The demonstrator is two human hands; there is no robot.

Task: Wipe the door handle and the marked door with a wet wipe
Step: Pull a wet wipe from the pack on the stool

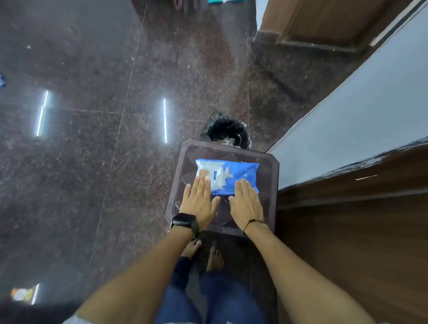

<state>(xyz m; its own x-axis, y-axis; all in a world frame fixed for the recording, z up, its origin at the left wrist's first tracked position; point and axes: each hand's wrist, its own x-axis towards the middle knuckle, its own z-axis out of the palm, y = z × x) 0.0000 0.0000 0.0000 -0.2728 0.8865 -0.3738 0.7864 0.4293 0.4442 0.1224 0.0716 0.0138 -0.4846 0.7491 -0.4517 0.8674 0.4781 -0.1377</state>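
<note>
Wipes come in a blue and white pack (pixel 228 176) lying flat on a dark brown stool (pixel 268 201). Both palms rest face down on the stool top, fingers straight and spread flat: the left hand (pixel 199 200) (black watch (pixel 183 221) on its wrist) overlaps the pack's near left corner, and the right hand (pixel 246 204) covers its near right corner. Neither grips anything. Just beyond the stool stands a bin (pixel 225 130) lined with a black bag; something pale lies inside, too unclear to name.
</note>
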